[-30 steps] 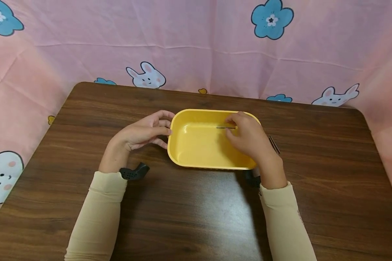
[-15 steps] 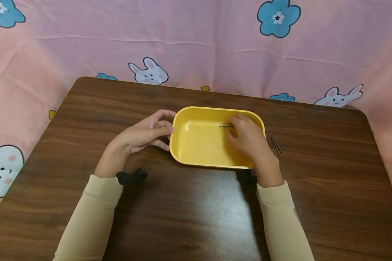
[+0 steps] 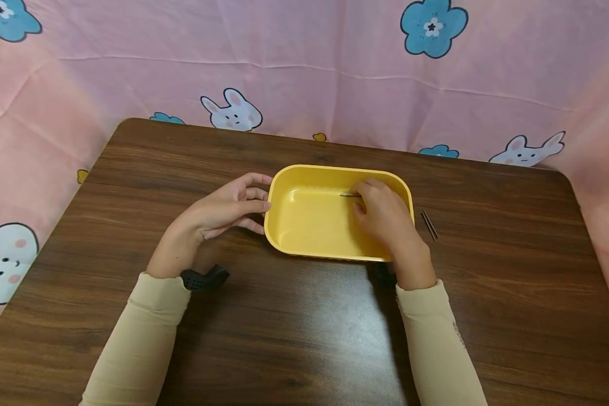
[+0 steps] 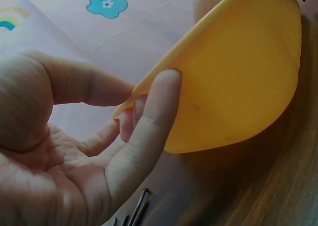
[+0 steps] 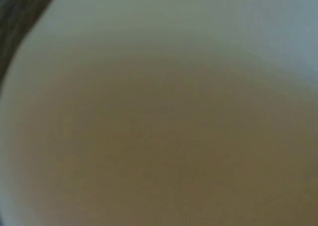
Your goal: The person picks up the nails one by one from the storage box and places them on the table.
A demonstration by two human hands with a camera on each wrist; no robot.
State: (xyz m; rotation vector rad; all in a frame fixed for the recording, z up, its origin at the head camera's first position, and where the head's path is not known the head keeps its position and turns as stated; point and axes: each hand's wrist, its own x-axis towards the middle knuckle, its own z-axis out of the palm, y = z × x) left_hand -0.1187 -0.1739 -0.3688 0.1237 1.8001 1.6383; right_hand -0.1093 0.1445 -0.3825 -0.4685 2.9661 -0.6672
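A yellow plastic tray (image 3: 304, 231) sits mid-table. My left hand (image 3: 223, 211) holds its left end: in the left wrist view the thumb (image 4: 94, 87) lies by the rim and the index finger (image 4: 154, 112) along the outer wall of the tray (image 4: 238, 77). My right hand (image 3: 383, 217) reaches inside the tray, where its fingertips pinch a thin metal nail (image 3: 348, 195) that points left, just above the floor. The right wrist view is a blur of pale colour.
Two thin dark nails (image 3: 428, 225) lie on the brown wooden table (image 3: 294, 332) just right of the tray. More nails (image 4: 138, 209) show on the table below my left palm. Pink patterned cloth (image 3: 304, 73) hangs behind and beside the table.
The head view has shifted slightly. Both hands stay where they were, the right one still pinching the nail in the tray.
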